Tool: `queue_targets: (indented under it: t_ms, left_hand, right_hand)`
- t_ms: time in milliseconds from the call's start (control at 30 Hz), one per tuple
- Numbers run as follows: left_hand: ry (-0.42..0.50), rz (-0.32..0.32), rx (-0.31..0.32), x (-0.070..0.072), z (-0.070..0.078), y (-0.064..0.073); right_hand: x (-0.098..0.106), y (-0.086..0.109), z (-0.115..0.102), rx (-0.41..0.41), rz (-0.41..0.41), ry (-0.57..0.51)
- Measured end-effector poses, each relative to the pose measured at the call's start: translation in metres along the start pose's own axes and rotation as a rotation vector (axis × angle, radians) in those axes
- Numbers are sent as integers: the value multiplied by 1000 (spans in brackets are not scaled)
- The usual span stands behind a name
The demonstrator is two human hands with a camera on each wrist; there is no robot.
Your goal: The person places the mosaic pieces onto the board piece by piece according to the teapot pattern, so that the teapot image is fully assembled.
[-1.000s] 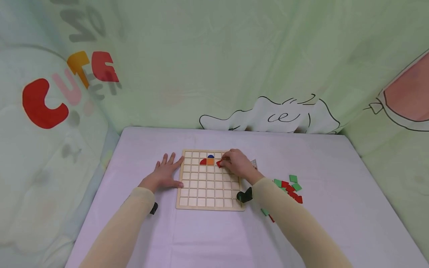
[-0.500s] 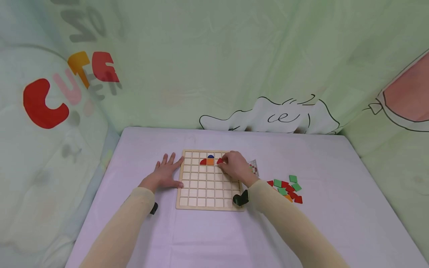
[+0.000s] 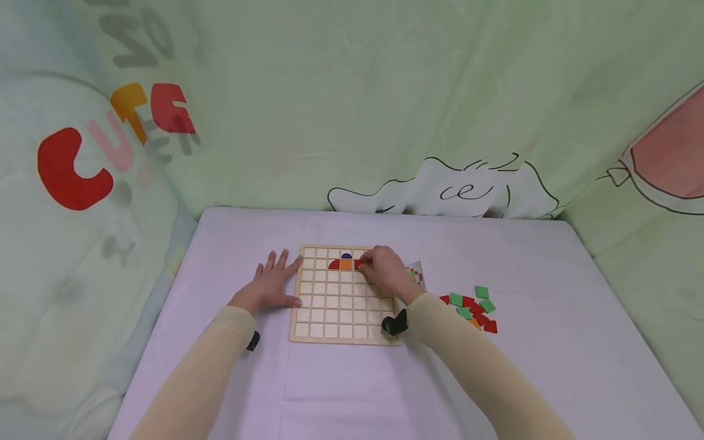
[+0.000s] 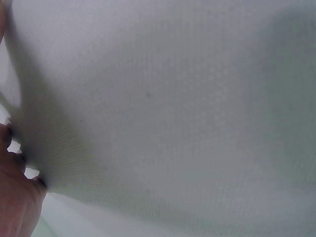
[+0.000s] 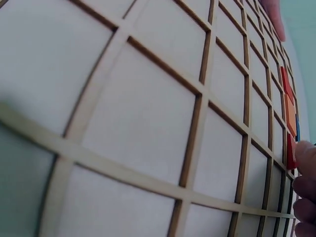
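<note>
A red piece [image 3: 357,264] is pinched by the right hand [image 3: 387,267] at the wooden board [image 3: 345,343], over the cell just right of an orange square [image 3: 346,264], in the second row from the far edge. The piece lies to the left of that hand, right at the fingertips, and the right hand is much the nearer of the two. Its outline is partly covered, so no long axis can be made out, nor whether it is fully seated. On the orange square's other side a curved red tile [image 3: 334,264] is set, and a blue half circle [image 3: 346,256] is placed just beyond the square. The board's left edge is touched by the left hand [image 3: 271,285], its fingers spread and nothing grasped. To the right, a printed sheet [image 3: 420,274] and loose tiles [image 3: 475,309] are laid on the counter [image 3: 319,391].
</note>
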State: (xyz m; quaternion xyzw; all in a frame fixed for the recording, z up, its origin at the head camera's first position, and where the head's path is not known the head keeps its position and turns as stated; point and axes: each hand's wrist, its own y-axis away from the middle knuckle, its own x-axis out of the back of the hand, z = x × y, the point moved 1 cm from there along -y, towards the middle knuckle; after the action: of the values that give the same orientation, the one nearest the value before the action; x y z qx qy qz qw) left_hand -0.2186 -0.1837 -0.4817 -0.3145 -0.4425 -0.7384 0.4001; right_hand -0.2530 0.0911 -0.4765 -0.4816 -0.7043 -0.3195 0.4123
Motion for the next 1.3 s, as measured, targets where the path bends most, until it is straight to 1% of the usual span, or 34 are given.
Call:
queue_targets:
  t_ms: [100, 267, 433, 633, 800, 867, 967, 1100, 1200, 1300]
  left_hand:
    - [-7, 2, -2, 0, 1, -1]
    - [-16, -1, 2, 0, 1, -3]
    - [-19, 2, 0, 1, 1, -3]
    - [-15, -1, 1, 2, 3, -2]
    - [-10, -4, 3, 1, 3, -2]
    - [-15, -3, 0, 0, 3, -2]
    - [-15, -3, 0, -2, 3, -2]
    - [-12, -5, 6, -1, 3, 1]
    - [-15, -7, 9, 0, 4, 2]
    - [-19, -6, 3, 2, 4, 3]
  right_hand:
    - [1, 0, 1, -15, 5, -7]
    - [0, -2, 2, -25, -10, -12]
    - [1, -3, 0, -16, -3, -6]
    - [2, -2, 0, -13, -15, -8]
    - [3, 0, 4, 12, 3, -22]
    - [5, 2, 6, 10, 12, -39]
    - [13, 6, 10, 4, 21, -50]
    - [30, 16, 20, -40, 18, -78]
    - [46, 26, 32, -63, 35, -113]
    - [65, 41, 50, -41, 73, -129]
